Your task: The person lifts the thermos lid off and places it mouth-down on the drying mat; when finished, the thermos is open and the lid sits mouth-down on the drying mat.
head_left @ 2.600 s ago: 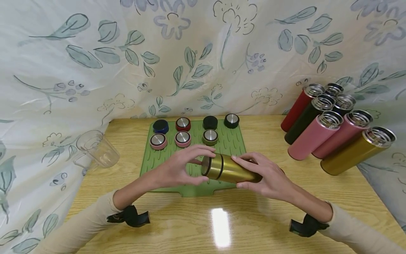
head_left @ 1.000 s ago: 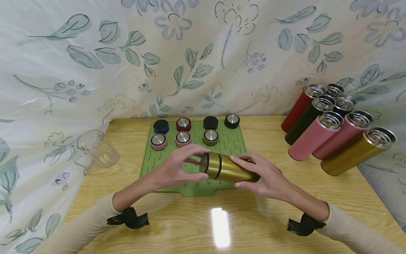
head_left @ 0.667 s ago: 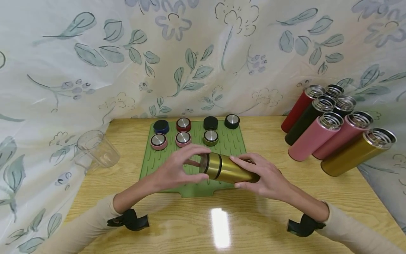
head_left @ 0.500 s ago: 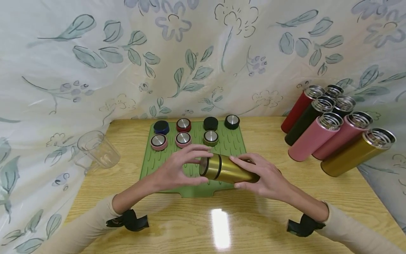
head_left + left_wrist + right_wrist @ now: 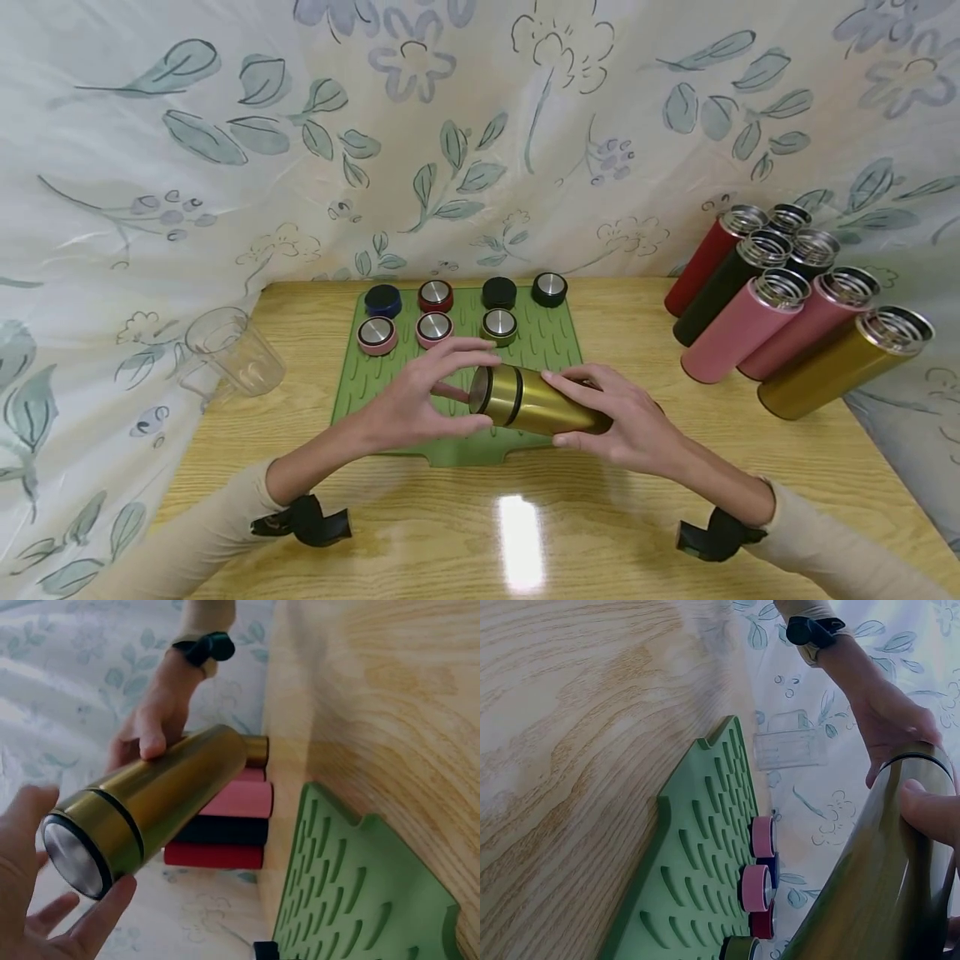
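A gold vacuum flask lies tilted in the air over the green mat, its lid pointing left. My right hand grips the body, thumb on the near side and fingers over the top. At the other end my left hand curls round the lid, fingertips on its upper edge and thumb along its lower edge. The left wrist view shows the lid's silver end disc between those spread fingers. In the right wrist view the flask body fills the lower right corner.
Several loose lids stand in two rows on the green mat, including a blue lid and a red lid. Several lidless flasks crowd the right, a pink flask among them. A clear jug stands left.
The flask has shifted slightly left in the head view, both hands staying on it. The left fingers have made small shifts round the lid. Lids and standing flasks keep their places.
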`<action>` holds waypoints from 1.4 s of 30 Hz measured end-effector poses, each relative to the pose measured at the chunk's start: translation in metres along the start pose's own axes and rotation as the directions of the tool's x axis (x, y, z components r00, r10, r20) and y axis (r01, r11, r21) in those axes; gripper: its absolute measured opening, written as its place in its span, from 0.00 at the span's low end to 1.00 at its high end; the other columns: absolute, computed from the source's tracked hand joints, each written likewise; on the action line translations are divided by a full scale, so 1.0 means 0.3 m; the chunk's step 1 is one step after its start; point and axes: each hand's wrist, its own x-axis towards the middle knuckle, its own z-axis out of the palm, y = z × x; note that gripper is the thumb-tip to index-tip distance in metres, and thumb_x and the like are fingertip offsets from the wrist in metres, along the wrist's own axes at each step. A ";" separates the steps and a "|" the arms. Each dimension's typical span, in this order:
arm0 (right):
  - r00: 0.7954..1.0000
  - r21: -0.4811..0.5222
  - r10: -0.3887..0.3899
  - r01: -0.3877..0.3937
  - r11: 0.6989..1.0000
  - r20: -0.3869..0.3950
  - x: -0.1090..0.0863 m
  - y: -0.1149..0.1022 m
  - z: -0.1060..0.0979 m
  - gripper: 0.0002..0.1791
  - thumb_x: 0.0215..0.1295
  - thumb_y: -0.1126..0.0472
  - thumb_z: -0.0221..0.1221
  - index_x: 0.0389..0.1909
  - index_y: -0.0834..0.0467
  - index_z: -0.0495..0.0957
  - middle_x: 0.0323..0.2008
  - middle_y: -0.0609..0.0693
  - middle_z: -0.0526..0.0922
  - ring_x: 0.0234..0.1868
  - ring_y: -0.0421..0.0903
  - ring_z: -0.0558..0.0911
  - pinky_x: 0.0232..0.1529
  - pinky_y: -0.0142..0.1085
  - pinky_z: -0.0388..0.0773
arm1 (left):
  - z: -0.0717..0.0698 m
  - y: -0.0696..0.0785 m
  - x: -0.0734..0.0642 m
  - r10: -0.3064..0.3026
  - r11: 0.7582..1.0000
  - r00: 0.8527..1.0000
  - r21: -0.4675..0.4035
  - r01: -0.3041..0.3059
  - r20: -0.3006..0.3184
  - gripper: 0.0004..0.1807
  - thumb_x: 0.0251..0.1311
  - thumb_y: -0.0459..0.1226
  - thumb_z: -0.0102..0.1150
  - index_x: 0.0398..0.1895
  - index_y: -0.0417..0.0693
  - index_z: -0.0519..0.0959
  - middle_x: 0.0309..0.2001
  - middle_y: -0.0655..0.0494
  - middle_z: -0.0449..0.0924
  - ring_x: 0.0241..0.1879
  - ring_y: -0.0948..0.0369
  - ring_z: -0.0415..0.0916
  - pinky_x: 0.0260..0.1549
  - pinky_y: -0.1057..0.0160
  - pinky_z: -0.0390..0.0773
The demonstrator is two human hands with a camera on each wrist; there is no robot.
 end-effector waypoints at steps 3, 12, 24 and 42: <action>1.000 -0.003 0.003 -0.003 1.000 0.001 0.000 0.001 0.000 0.44 0.47 0.52 0.74 0.68 0.45 0.68 0.56 0.49 0.77 0.50 0.43 0.77 0.40 0.37 0.78 | -0.001 -0.002 -0.001 -0.003 1.000 1.000 -0.008 0.003 0.013 0.33 0.52 0.35 0.71 0.63 0.48 0.72 0.68 0.50 0.64 0.60 0.52 0.73 0.41 0.68 0.85; 1.000 0.001 0.004 -0.004 1.000 0.003 -0.001 0.001 0.004 0.44 0.47 0.53 0.74 0.68 0.45 0.69 0.55 0.50 0.77 0.50 0.43 0.76 0.40 0.37 0.78 | -0.003 -0.009 -0.002 -0.018 1.000 0.999 0.016 0.018 0.037 0.36 0.52 0.36 0.71 0.65 0.48 0.69 0.69 0.51 0.64 0.62 0.53 0.72 0.43 0.69 0.84; 0.999 -0.002 0.044 -0.044 0.999 0.016 0.002 -0.003 0.006 0.45 0.47 0.52 0.74 0.69 0.44 0.67 0.56 0.50 0.77 0.50 0.43 0.76 0.39 0.36 0.77 | -0.009 -0.025 -0.008 0.059 0.994 0.997 0.088 -0.064 0.051 0.37 0.52 0.37 0.71 0.67 0.47 0.67 0.69 0.48 0.64 0.63 0.52 0.71 0.47 0.70 0.82; 0.995 0.035 0.089 -0.090 0.995 0.039 -0.002 0.003 -0.003 0.44 0.50 0.51 0.73 0.70 0.43 0.66 0.58 0.49 0.75 0.50 0.42 0.75 0.39 0.34 0.76 | -0.007 -0.027 -0.003 0.066 0.994 0.998 0.084 -0.067 0.018 0.38 0.52 0.36 0.71 0.68 0.47 0.67 0.70 0.47 0.61 0.60 0.53 0.74 0.45 0.69 0.83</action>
